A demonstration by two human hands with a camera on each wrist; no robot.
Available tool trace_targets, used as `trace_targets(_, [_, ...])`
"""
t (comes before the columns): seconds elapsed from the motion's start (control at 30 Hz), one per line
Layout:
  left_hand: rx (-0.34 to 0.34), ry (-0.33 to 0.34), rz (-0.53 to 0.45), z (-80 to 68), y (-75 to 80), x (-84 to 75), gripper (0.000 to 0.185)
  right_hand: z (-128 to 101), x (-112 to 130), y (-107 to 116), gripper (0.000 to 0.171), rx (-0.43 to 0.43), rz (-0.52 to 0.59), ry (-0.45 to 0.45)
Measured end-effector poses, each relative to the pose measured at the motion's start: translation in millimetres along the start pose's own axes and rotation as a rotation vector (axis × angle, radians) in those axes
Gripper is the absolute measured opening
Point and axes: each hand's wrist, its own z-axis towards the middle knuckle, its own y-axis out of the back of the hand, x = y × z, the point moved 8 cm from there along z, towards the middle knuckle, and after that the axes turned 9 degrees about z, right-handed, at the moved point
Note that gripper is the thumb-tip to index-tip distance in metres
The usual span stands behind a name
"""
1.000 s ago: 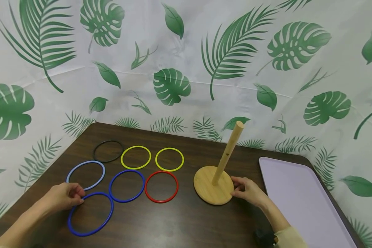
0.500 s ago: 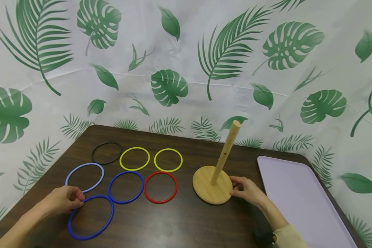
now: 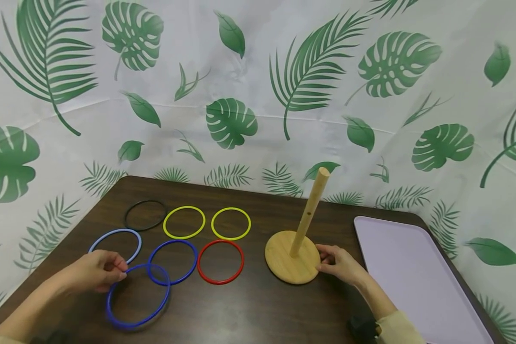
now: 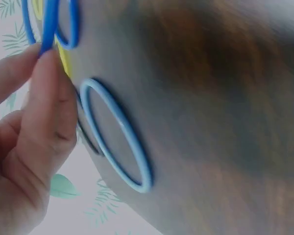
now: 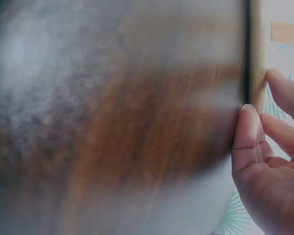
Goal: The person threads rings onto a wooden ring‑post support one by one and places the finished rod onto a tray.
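Observation:
My left hand point(image 3: 90, 273) pinches a dark blue ring point(image 3: 131, 326) between thumb and fingertips. In the left wrist view the same ring rises from the grip, and a light blue ring point(image 4: 122, 117) lies beyond the hand. From the head, the held ring overlaps a second dark blue ring point(image 3: 174, 241) lying on the table. On the right is a wooden stand, its round base point(image 3: 281, 263) bearing an upright peg point(image 3: 309, 210) that carries no ring. My right hand point(image 3: 339, 265) holds the base's right edge; the right wrist view shows its thumb and fingers at that edge.
A red ring point(image 3: 219, 283), two yellow rings, the nearer to the stand point(image 3: 231, 209) and the other point(image 3: 184, 207), and a thin black ring point(image 3: 145, 201) lie on the dark wooden table point(image 3: 249, 310). A lilac tray point(image 3: 413, 277) lies at the right. Leaf-printed cloth point(image 3: 249, 67) hangs behind.
My left hand has moved right with the dark blue ring, which now overlaps the other dark blue ring in view. The right hand stays at the base. The whole head view has shifted slightly.

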Motion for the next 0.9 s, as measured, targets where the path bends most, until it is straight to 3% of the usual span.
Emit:
trace_targets(0.17, [0.011, -0.049, -0.107, 14.5, -0.6, -21.2, 0.024, 0.0, -0.4, -0.1, 0.051, 0.005, 0.004, -0.011])
trace_targets(0.3, [-0.012, -0.071, -0.158, 28.5, 0.7, -47.6, 0.03, -0.5, -0.6, 0.1, 0.051, -0.002, 0.012, -0.008])
trace_targets(0.57, [-0.099, -0.104, -0.268, 56.2, 4.4, -116.0, 0.039, -2.5, -2.2, -0.8, 0.051, -0.002, 0.03, -0.035])
trace_targets(0.9, [-0.166, -0.224, -0.368, 87.2, 4.5, -203.6, 0.037, -2.5, -2.2, -0.5, 0.052, -0.006, 0.036, -0.024])
